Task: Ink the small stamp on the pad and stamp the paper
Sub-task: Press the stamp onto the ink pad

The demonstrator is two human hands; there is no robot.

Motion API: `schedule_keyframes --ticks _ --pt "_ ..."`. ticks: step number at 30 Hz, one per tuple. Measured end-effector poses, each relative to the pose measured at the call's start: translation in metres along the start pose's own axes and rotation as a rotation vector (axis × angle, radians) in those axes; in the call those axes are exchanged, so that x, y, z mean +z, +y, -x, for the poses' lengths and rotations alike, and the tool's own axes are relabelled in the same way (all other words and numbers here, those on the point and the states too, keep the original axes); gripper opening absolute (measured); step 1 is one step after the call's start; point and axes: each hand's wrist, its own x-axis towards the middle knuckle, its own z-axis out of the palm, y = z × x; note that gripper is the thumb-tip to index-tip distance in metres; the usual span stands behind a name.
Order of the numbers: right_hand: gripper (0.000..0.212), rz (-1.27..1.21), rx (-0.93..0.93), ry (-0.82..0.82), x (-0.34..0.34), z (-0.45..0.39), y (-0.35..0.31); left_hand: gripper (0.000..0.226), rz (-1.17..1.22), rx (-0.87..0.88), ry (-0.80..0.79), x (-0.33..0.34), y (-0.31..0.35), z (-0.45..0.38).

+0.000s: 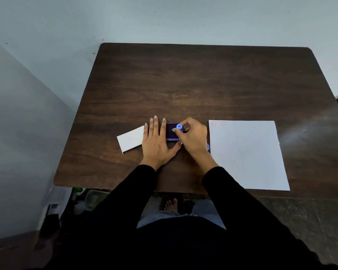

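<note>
A purple ink pad lies open near the middle of the dark wooden table. My right hand pinches a small blue stamp and holds it upright on the pad. My left hand lies flat with fingers spread, covering the pad's left part. A white sheet of paper lies to the right of my hands, with two red smiley prints at its top left corner.
A small white card lies left of my left hand, partly under it. A bit of something blue shows between my right wrist and the paper. Walls stand close behind and to the left of the table.
</note>
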Motion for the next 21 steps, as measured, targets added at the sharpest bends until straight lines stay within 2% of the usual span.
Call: schedule_keyframes --ticks 12,21 --pt "0.02 0.003 0.018 -0.03 0.0015 -0.0025 -0.001 0.094 0.003 0.003 0.008 -0.0008 0.0005 0.0011" --pt "0.018 0.007 -0.008 0.007 0.0036 0.0015 -0.0012 0.095 0.007 0.001 0.001 -0.0033 0.0023 0.0015"
